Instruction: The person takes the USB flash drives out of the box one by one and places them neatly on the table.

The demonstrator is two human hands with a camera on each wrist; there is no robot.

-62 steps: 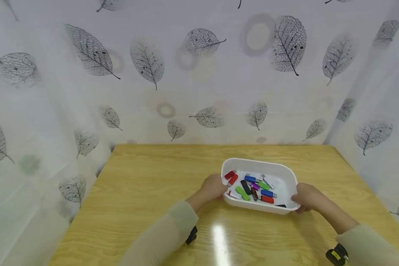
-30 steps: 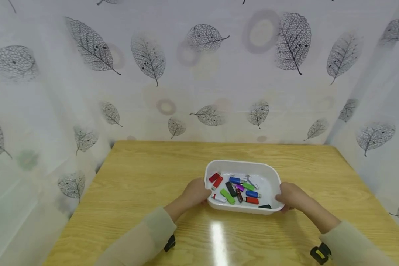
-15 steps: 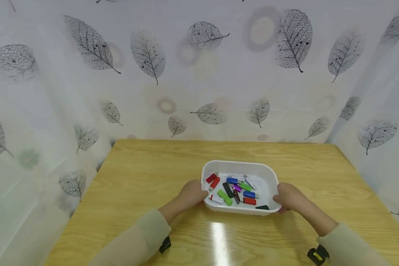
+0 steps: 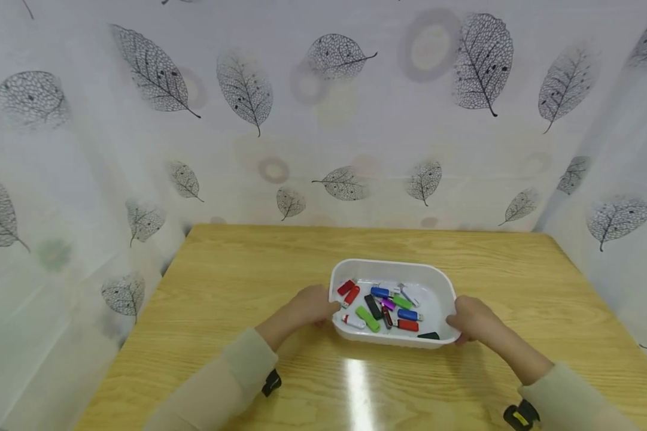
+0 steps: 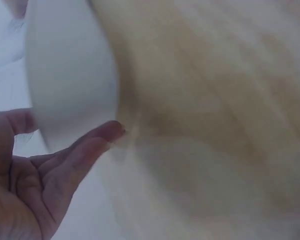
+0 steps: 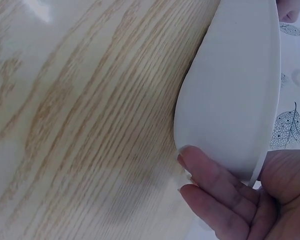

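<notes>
A white plastic basin (image 4: 442, 284) with rounded corners holds several USB flash drives in a loose scatter. Among them are green (image 4: 367, 319), blue (image 4: 407, 314), red (image 4: 407, 325) and black ones. My left hand (image 4: 308, 306) grips the basin's left end. In the left wrist view its thumb hooks over the rim and its fingers support the outer wall (image 5: 72, 65) from below. At the right end my right hand (image 4: 475, 318) holds on likewise, fingers (image 6: 210, 175) under the outside and thumb inside. Whether the basin's base touches the table cannot be told.
The basin is over a wood-grain table (image 4: 237, 263), right of its middle. Behind and along both sides hangs a pale curtain (image 4: 301, 120) with leaf prints. A black device (image 4: 521, 415) sits at the right wrist, and light glares on the table's front part.
Over two seconds both hands have carried the basin left across the table, most of it in the first second. In the last half second it has barely moved; the hold is unchanged.
</notes>
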